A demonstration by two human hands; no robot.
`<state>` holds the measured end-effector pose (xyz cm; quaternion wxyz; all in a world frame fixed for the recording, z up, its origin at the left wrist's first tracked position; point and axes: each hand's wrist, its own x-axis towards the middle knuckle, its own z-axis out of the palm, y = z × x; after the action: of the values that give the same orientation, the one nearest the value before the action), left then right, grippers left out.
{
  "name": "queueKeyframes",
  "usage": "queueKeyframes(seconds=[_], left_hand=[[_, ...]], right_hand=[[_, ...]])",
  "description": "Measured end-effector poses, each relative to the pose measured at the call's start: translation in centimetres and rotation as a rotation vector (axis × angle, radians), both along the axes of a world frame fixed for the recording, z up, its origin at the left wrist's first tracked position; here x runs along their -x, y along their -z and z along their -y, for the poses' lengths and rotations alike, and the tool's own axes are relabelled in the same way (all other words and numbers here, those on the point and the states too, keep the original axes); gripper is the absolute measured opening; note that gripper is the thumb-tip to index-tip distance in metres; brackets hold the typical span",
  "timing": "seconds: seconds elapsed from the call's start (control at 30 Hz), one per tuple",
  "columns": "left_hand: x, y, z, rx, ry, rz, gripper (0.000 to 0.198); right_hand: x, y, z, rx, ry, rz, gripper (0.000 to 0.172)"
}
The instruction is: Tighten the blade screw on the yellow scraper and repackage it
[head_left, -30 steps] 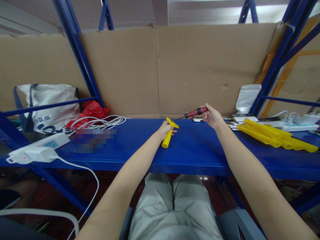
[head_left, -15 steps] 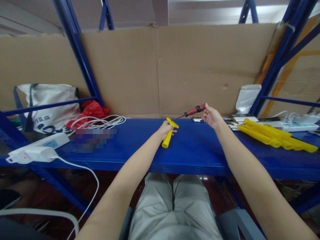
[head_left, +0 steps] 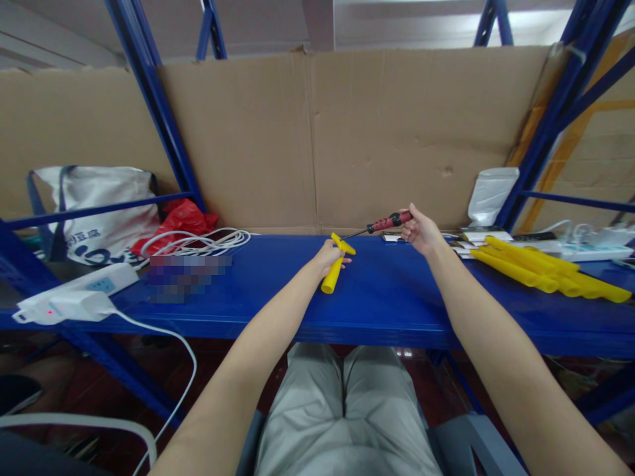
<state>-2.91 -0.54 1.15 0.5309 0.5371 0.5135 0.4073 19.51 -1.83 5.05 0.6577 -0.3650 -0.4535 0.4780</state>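
Near the middle of the blue shelf, my left hand (head_left: 328,258) grips a yellow T-shaped piece (head_left: 331,277) by its tube, with the crosspiece uppermost. My right hand (head_left: 417,229) pinches the rear end of a red and black screwdriver (head_left: 389,222). The thin shaft slants down to the left, and its tip meets the yellow crosspiece; exactly where it enters is too small to tell. Both hands are above the blue surface (head_left: 387,311).
Several yellow tubes (head_left: 546,268) are piled at the right, beside a white pouch (head_left: 492,195). At the left are a white power strip (head_left: 79,294), coiled white cable (head_left: 213,241), a red bag (head_left: 186,218) and a cloth bag (head_left: 106,211). Cardboard (head_left: 377,132) stands behind.
The screwdriver handle has turned about its axis and shifted very slightly right with my right hand's fingers. My left hand and the yellow piece look unmoved.
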Motion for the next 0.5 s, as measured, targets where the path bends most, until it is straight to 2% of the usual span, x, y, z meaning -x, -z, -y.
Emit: queueKeyframes(seconds=[0.2, 0.37, 0.5], left_hand=[[0.09, 0.17, -0.42, 0.006, 0.007, 0.0, 0.053], [0.08, 0.29, -0.56, 0.009, -0.001, 0.004, 0.055], [0.08, 0.25, -0.46, 0.009, -0.005, 0.008, 0.056]], right_hand=[[0.56, -0.27, 0.56, -0.053, -0.005, -0.044, 0.022], [0.57, 0.02, 0.34, -0.101, 0.004, 0.005, 0.034], [0.4, 0.13, 0.07, -0.077, 0.035, -0.021, 0.038]])
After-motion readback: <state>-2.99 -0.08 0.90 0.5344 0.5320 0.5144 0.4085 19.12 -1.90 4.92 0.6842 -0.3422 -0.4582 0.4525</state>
